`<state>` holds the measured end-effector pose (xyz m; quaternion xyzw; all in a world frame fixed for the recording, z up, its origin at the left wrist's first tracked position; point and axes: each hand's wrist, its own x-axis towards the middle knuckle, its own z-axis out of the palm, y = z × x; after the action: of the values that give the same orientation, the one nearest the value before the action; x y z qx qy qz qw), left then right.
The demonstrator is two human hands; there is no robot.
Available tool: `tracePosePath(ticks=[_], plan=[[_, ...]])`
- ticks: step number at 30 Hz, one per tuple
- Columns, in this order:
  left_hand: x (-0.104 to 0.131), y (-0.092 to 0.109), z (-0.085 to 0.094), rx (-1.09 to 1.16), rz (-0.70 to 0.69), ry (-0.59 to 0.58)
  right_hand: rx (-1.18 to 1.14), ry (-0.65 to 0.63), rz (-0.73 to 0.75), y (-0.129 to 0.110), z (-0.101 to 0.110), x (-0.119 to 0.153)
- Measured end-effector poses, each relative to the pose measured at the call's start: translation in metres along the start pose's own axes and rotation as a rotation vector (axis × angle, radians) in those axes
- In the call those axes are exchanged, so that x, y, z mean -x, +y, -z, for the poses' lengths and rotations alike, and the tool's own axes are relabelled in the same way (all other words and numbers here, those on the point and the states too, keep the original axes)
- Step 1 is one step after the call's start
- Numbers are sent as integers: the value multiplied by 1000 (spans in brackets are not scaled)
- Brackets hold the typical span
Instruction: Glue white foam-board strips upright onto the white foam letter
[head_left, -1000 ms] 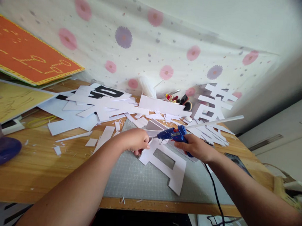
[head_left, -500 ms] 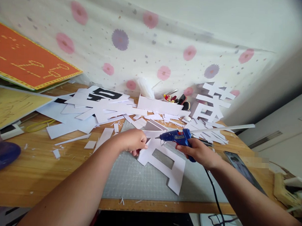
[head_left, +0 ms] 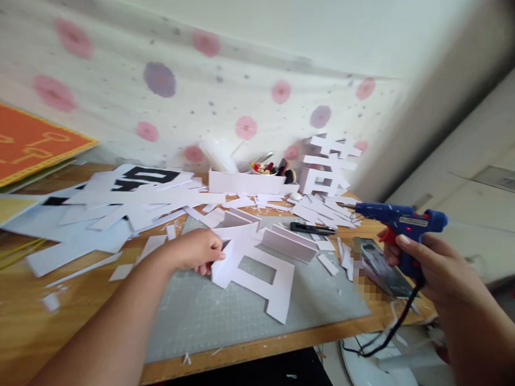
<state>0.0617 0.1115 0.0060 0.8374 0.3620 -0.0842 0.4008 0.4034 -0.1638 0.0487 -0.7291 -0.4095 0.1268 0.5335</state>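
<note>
My left hand [head_left: 200,252] is closed at the left edge of a white cut-out board character [head_left: 284,279], its fingertips pinching the edge. The character lies on the grey-green cutting mat [head_left: 321,301] and has a rectangular opening. White strips [head_left: 289,245] stand on edge along its far side. Off to the right, my right hand [head_left: 434,260] grips a blue hot glue gun [head_left: 399,216], raised and apart from the character. Its nozzle points left, and a dark cord hangs from the handle. The fingers lie around the grip by the red trigger.
A black utility knife [head_left: 312,228] lies at the mat's far edge. Paper scraps [head_left: 154,203] cover the table's back left. Behind stand a white tool box [head_left: 245,183] and an upright white character [head_left: 327,162]. A phone [head_left: 384,267] lies right, partly pixelated.
My right hand has carried the glue gun away from the character to the right. The view has turned right. My left hand stays at the character's left edge.
</note>
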Motion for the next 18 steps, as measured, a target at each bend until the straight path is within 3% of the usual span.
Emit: tracePosePath(ticks=[3, 5, 8, 12, 18], plan=[[-3, -2, 0, -11, 8, 2, -118, 219, -66, 19, 46, -5], [-7, -6, 1, -7, 22, 21, -42, 357, -115, 36, 72, -10], [-14, -16, 5, 24, 21, 36, 63, 451, -194, 67, 97, -20], [-12, -18, 13, 125, -86, 120, 234, 452, -336, 108, 98, -40], [-1, -7, 18, 299, -106, 471, 481, 375, -496, 153, 85, -73]])
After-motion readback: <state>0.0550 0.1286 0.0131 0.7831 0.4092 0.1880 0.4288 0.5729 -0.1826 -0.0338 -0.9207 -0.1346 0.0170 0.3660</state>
